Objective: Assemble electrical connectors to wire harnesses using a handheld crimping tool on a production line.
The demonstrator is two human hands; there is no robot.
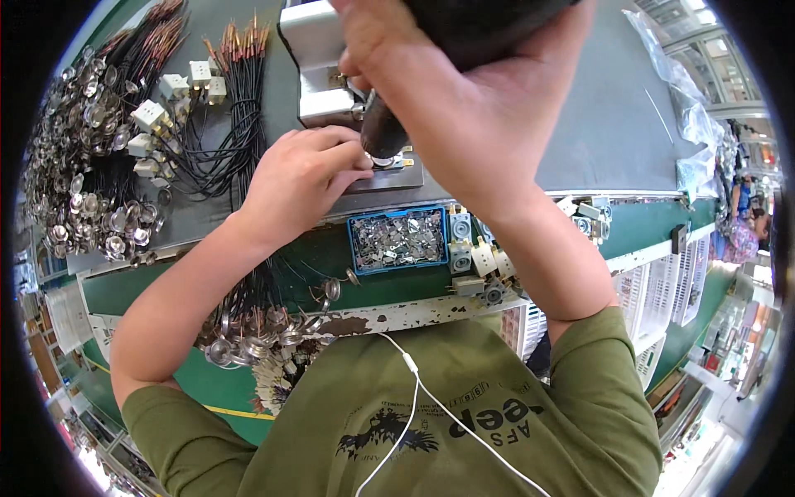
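My right hand [489, 116] grips a thick black power screwdriver [489, 29] close to the camera, its fingers partly hidden behind it. The dark nose [381, 132] points down at a small part with metal tabs [396, 161] on a flat grey metal block [397, 180]. From the left, my left hand [302, 170] closes its thumb and fingers on the near side of that part, apparently steadying it. The fingertips and nose cover much of the part. Just behind stands a white fixture [319, 103].
Bundled black wires [244, 103], white connector blocks [151, 116] and many round metal caps [87, 157] crowd the left. In front sits a blue tray [354, 248] of small metal pieces, beside white square parts [483, 258]. Clear plastic bags [696, 124] lie far right.
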